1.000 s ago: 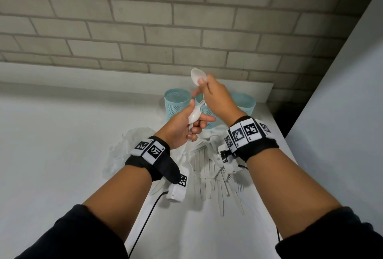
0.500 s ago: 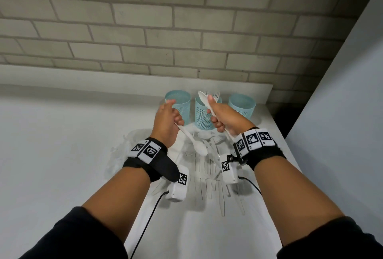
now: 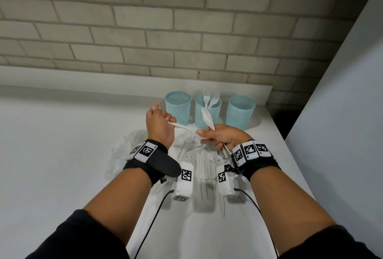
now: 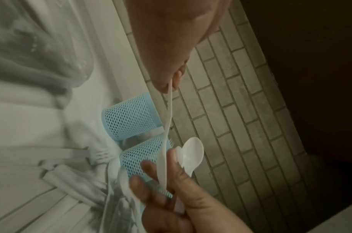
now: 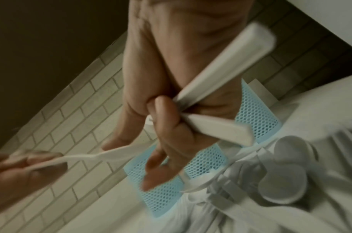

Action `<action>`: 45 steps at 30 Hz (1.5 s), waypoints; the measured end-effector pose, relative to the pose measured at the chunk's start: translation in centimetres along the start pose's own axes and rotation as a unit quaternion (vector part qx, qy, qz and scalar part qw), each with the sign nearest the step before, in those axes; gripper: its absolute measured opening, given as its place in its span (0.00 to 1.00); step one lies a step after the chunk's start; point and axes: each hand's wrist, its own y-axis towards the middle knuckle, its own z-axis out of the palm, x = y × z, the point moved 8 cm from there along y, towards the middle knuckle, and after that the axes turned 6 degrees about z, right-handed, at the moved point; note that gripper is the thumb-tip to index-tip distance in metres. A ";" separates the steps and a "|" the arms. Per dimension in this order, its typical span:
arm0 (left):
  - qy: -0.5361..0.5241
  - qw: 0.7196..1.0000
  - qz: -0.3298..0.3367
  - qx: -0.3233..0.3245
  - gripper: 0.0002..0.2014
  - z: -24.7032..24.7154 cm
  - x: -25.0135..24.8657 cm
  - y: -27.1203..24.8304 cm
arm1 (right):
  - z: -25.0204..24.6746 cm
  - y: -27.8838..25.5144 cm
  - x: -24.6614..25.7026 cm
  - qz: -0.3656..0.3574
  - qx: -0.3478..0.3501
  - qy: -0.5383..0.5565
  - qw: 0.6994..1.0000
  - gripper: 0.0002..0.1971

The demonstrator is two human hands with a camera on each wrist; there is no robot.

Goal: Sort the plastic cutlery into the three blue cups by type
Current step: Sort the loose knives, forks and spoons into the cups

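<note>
Three blue mesh cups stand in a row at the back: left cup (image 3: 177, 109), middle cup (image 3: 207, 113) with forks (image 3: 210, 99) standing in it, right cup (image 3: 240, 111). My left hand (image 3: 163, 120) pinches the handle end of a white spoon (image 3: 184, 128) that slants down to the right. Its bowl end lies against the fingertips of my right hand (image 3: 209, 136). That hand grips spoons (image 3: 207, 116) with bowls pointing up; two handles (image 5: 220, 75) stick out behind the fist. Loose white cutlery (image 3: 203, 165) lies in a pile under both wrists.
A crumpled clear plastic bag (image 3: 124, 148) lies left of the pile. The white table (image 3: 62, 155) ends at a brick wall (image 3: 186, 41) behind the cups and at a drop on the right (image 3: 277, 117). A light panel (image 3: 342, 113) stands to the right.
Both hands came down from in front of the cups. My left hand turned its spoon bowl-down, and the right hand moved in until its fingers met that bowl.
</note>
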 end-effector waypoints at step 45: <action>0.080 0.917 -0.352 0.167 0.18 0.9 9.2 -4.5 | 1.8 -0.3 5.9 -0.274 -0.043 0.115 0.954 0.16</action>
